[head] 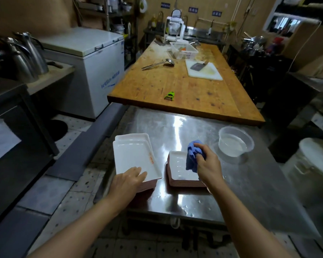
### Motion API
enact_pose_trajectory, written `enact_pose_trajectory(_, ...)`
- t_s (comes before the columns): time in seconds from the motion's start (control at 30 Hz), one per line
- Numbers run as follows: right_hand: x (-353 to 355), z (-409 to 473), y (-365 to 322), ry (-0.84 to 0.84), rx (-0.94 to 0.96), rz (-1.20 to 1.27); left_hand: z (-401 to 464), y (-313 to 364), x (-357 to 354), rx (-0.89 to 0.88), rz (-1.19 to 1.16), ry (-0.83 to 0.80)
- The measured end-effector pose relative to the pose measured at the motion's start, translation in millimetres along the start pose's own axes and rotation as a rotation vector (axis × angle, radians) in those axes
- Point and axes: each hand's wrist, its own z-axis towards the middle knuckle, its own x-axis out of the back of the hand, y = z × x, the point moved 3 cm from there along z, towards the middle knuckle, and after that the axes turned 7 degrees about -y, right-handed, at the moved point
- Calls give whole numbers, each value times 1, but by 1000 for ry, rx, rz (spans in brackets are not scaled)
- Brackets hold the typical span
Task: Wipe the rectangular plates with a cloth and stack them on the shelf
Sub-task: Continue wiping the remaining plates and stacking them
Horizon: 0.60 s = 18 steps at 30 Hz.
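Two stacks of white rectangular plates stand on the steel table. The left stack sits at the table's left edge, its top plate bearing a small red mark. My left hand lies flat with straight fingers on that plate's near corner. The right stack is lower, with pinkish plate edges showing. My right hand grips a bunched blue cloth just above the right stack's top plate.
A clear plastic tub holding water stands on the steel table to the right. Behind it a wooden table carries a green peeler, a ladle, a white cutting board with a cleaver and a basket. A white freezer stands left.
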Motion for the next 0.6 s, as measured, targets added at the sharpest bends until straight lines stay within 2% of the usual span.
enact_pose_trajectory(0.4, 13, -9, 24, 88, -103, -24, 5, -24, -33, 87, -127, -280)
enact_pose_trajectory(0.6, 28, 6, 38, 97, -115, -88, 24, -12, -23, 126, -126, -221)
